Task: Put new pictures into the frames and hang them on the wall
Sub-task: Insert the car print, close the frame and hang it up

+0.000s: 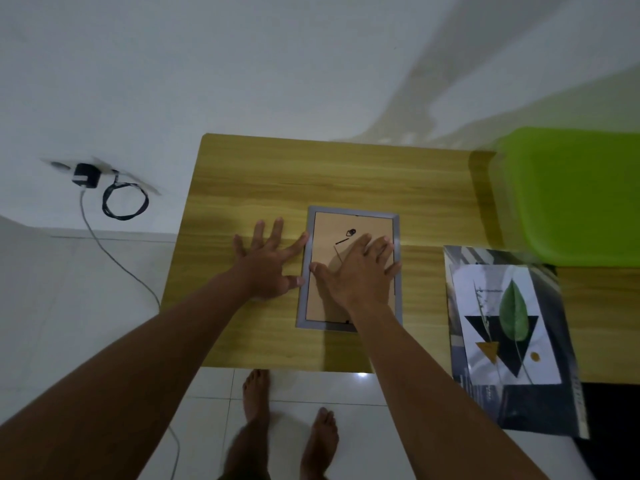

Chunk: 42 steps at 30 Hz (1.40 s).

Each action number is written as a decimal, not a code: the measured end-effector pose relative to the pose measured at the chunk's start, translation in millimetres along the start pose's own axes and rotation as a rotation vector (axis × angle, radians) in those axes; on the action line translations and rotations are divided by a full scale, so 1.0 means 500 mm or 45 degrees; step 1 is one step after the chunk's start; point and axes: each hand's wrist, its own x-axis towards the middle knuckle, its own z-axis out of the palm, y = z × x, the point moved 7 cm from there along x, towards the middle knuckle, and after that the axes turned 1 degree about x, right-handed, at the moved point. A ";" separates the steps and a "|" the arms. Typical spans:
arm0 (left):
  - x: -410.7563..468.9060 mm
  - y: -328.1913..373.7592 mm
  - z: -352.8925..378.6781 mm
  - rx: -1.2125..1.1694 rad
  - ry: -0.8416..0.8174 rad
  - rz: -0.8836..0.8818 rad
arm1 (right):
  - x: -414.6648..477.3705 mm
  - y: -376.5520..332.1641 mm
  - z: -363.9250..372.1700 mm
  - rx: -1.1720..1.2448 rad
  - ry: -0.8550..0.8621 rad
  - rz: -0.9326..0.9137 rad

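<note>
While frame (pixel 349 268) lies face-down | right hand (pixel 360 268) flat on backing | left hand (pixel 266 261) spread beside it

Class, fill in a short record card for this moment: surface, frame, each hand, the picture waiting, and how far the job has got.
surface: wooden table
frame: grey frame, lying face down, brown backing up
left hand: left hand spread flat on the table, fingertips at the frame's left edge
right hand: right hand flat on the backing
waiting picture: leaf print on the table, right of the frame
other: green tray at the far right
stage: frame not yet hung
</note>
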 end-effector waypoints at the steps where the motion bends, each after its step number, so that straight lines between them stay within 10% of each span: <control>1: 0.000 0.001 0.000 -0.006 0.002 0.002 | 0.001 0.000 0.001 0.002 0.001 0.002; 12: -0.002 0.001 0.002 0.002 0.015 -0.011 | 0.018 0.033 -0.077 -0.018 0.303 -0.171; 20: 0.000 0.001 0.002 -0.030 0.001 -0.008 | 0.099 0.001 -0.100 -0.132 -0.078 -0.626; 37: -0.002 0.000 0.003 -0.041 -0.017 -0.020 | 0.107 0.013 -0.075 -0.474 -0.086 -0.690; 42: -0.004 0.004 -0.005 -0.061 -0.025 -0.013 | 0.085 0.039 -0.091 -0.125 -0.126 -0.581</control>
